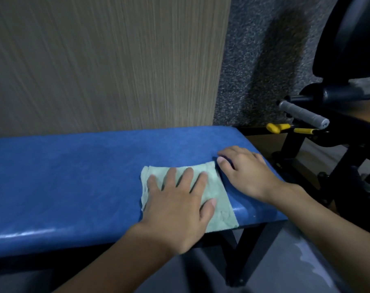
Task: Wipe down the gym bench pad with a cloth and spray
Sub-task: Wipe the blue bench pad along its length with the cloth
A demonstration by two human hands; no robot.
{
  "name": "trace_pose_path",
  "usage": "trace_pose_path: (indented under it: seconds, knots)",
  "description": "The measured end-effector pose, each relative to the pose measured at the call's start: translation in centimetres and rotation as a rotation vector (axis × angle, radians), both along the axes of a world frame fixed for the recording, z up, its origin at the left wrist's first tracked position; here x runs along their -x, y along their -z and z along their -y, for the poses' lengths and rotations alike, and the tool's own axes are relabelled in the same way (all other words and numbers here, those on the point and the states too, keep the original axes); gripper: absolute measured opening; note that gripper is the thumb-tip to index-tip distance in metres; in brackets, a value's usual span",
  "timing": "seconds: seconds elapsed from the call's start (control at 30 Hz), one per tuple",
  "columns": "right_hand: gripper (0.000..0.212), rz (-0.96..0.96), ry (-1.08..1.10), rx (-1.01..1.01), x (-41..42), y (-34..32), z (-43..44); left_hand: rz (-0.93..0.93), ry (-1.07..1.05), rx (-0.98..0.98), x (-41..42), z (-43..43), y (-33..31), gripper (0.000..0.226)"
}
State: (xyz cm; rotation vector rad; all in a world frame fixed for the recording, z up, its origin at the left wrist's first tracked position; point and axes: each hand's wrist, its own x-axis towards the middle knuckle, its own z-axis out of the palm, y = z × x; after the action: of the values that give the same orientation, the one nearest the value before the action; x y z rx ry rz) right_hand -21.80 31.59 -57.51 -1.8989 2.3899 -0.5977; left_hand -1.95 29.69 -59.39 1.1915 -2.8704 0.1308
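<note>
**Flat palm on the cloth, right end of the blue pad**

The pale green cloth [221, 205] lies spread out on the blue bench pad [74, 178], close to the pad's right end, with its near corner lapping over the rounded front edge. The left hand [180, 205] is planted squarely on top of it: palm down, fingers straight and fanned wide, thumb stretched out to the right, pressing the fabric onto the vinyl.

The right hand [248, 173] sits just beside the cloth on bare pad, palm down and gripping nothing, its fingers gently bent. The thumb tip is right at the cloth's far right corner; touching it or a hair short, I cannot tell. Both forearms reach in from the bottom of the view, the right one angling in steeply.

The pad shows a glossy sheen along its front edge. Under it runs the black bench frame [251, 248]. Behind stands a wood-grain wall panel [95, 60], then a grey speckled surface [249, 49]. Off to the right is a black gym machine [349, 49], with a grey grip handle [302, 114] and a yellow knob [274, 127] near the pad's far corner.
</note>
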Motion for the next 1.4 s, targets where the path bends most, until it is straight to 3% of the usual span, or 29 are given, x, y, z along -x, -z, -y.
trace_pose_path:
  seconds: [0.3, 0.53, 0.67, 0.83, 1.17, 1.4]
  knots:
    - [0.054, -0.065, -0.044, -0.204, 0.7, 1.3, 1.9, 0.042, -0.089, -0.218, 3.6, 8.1, -0.7, 0.065]
    - [0.058, -0.123, -0.021, -0.233, 0.5, 1.3, 2.0, 0.04, -0.136, -0.235, 7.5, 19.6, -1.2, 0.064]
    - [0.059, -0.117, -0.012, -0.225, 0.4, 1.3, 2.0, 0.009, -0.151, -0.226, 8.3, 21.7, -1.4, 0.068]
    - [0.057, -0.096, -0.012, -0.204, 0.5, 1.3, 1.9, 0.022, -0.143, -0.259, 6.8, 18.3, -1.3, 0.061]
    - [0.054, -0.084, -0.017, -0.202, 0.1, 0.9, 1.4, 0.071, -0.011, -0.178, -0.7, 3.9, -0.8, 0.063]
    - [0.055, -0.111, -0.007, -0.223, 0.0, -0.2, 2.4, 0.019, -0.124, -0.181, -1.0, 2.9, -1.1, 0.067]
